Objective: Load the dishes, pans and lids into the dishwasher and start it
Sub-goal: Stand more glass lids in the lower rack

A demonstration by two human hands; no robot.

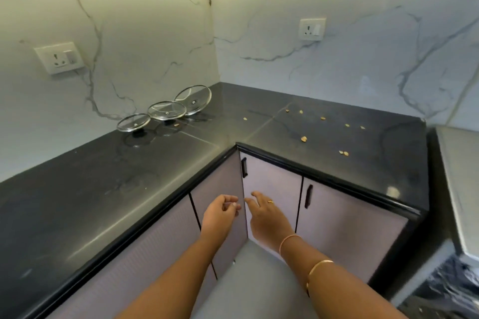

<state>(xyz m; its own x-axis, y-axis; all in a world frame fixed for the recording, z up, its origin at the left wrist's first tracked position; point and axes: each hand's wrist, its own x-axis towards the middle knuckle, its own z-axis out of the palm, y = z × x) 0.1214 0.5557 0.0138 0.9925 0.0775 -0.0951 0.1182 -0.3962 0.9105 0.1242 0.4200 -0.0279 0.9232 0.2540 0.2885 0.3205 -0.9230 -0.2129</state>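
Two bare hands low at six o'clock, close together in front of the inner corner of the cupboard doors (272, 181), just below the edge of the black counter (77, 202). Left hand (220, 211) empty, fingers loosely curled, thumb near the fingertips. Right hand (264, 213) empty too, fingers stretched forward and slightly spread, a ring (270, 201) on one finger, thin bangles (289, 239) at the wrist. Both forearms reaching in from the bottom edge and converging on the corner, apparently touching neither door. Task's things well apart from the hands, up at ten to eleven o'clock: three glass lids in a row at the back of the counter by the marble wall, small lid (133, 122), middle lid (166, 110) and large lid (193, 99), rims close or overlapping, seemingly resting knob-down. No dishwasher, pans or dishes identifiable; only a grey surface (461, 184) at three o'clock, nature unclear. Scattered crumbs (303, 139) toward one o'clock. Likely step in hand: fetching the lids. Probably best done by raising the arms over the counter edge, gripping one rim per hand, nearest small lid first, and lifting straight up rather than sliding, to avoid knocking glass against glass.
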